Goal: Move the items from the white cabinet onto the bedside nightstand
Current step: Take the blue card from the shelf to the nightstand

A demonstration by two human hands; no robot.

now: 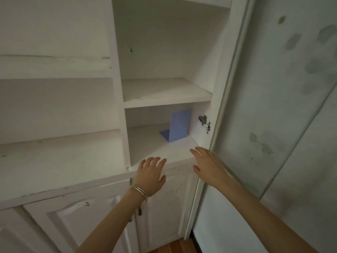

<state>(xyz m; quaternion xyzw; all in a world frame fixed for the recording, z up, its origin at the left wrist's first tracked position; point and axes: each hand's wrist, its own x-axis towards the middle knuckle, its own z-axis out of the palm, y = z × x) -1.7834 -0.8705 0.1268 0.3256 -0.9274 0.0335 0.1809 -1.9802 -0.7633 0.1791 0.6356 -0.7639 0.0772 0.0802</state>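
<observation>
The blue bookend [179, 125] was set upright on the lower shelf [145, 143]. In front of it, both hands were held open and empty, the right hand [207, 165] nearer than the left hand [151, 172].

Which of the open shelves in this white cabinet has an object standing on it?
The lowest shelf of the narrow right column: a lilac L-shaped bookend stands on it, while the other shelves in view show nothing.

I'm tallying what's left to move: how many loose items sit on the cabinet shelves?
1: a blue bookend stands on the lower shelf of the open right compartment, near its back right. The closed doors below may hide more.
</observation>
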